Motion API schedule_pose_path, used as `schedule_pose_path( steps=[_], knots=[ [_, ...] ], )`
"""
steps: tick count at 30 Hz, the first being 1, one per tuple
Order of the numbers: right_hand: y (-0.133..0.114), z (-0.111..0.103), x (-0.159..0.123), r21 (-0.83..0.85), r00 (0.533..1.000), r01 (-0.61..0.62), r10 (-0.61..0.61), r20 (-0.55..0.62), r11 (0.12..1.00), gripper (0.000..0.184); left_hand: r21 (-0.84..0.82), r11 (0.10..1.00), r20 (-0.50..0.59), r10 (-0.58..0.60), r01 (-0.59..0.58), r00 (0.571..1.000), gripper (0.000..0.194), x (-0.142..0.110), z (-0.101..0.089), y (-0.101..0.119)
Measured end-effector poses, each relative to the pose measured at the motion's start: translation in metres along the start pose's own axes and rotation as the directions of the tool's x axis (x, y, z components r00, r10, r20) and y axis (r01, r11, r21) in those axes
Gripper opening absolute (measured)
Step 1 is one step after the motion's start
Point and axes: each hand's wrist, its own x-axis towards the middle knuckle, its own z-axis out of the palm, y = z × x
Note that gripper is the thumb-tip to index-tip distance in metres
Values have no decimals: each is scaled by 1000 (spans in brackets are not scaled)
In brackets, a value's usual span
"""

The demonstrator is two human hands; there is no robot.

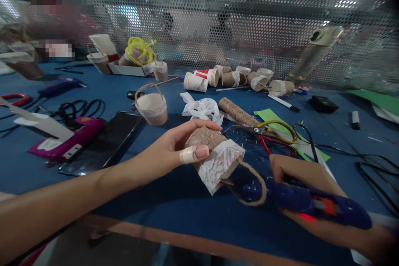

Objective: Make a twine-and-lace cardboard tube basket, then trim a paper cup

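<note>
My left hand (196, 145) is wrapped round a small twine-covered cup basket (222, 161), tipped on its side with its mouth toward the right. White lace circles its rim, and a twine handle (263, 189) loops out from it. A bandage covers part of my left thumb. In my right hand (307, 174) is a blue hot glue gun (293, 197), a red light glowing beneath it. The gun's nozzle reaches the lace edge at the basket's mouth; whether it touches is unclear. Fingers of my right hand are partly hidden behind the gun.
Scissors (257, 130), a twine roll (238, 112) and white lace (202, 108) lie just beyond my hands. A finished-looking basket (153, 110), a phone (104, 143) and a purple glue gun (67, 137) are at left. Paper cups (195, 82) and several baskets line the perforated metal screen (199, 20).
</note>
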Motion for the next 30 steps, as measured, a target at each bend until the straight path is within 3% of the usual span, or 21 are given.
schedule_pose_path(
  steps=[16,30],
  knots=[
    [-1,1,2,-40,1000,-7,6,-28,999,22,14,1000,16,0,0,1000,56,0,0,2],
    [-3,-4,0,-109,1000,20,-20,-4,994,23,-45,999,-41,3,-5,999,56,-2,2,0]
  ],
)
